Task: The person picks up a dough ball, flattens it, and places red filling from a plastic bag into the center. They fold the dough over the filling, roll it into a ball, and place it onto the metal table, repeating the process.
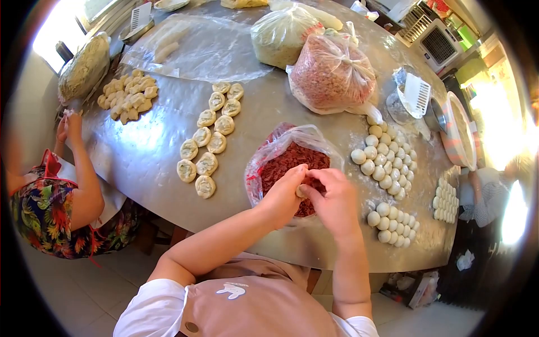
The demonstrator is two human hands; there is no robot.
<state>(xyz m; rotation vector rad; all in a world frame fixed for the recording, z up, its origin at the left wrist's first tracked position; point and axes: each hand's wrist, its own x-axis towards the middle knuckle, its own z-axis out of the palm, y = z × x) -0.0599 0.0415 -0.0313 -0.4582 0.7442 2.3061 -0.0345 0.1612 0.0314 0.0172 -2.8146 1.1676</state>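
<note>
My left hand (285, 194) and my right hand (332, 202) meet fingertip to fingertip, closed around a small piece of dough (301, 192); most of it is hidden by the fingers. Directly beneath them sits an open plastic bag (254, 178) of dark red filling (295, 160). To the left, two rows of flat dough pieces with pale filling on top (206, 164) run away from me. On the right lie a large group of smooth round dough balls (387, 160) and a smaller group of balls (393, 224).
A tied bag of pinkish filling (331, 73), a pale full bag (286, 36) and clear plastic sheeting (191, 48) lie at the back. Left are piled dough lumps (129, 95) and a co-worker's arm (84, 174). A bowl (401, 104) and another person's sleeve (487, 191) are right.
</note>
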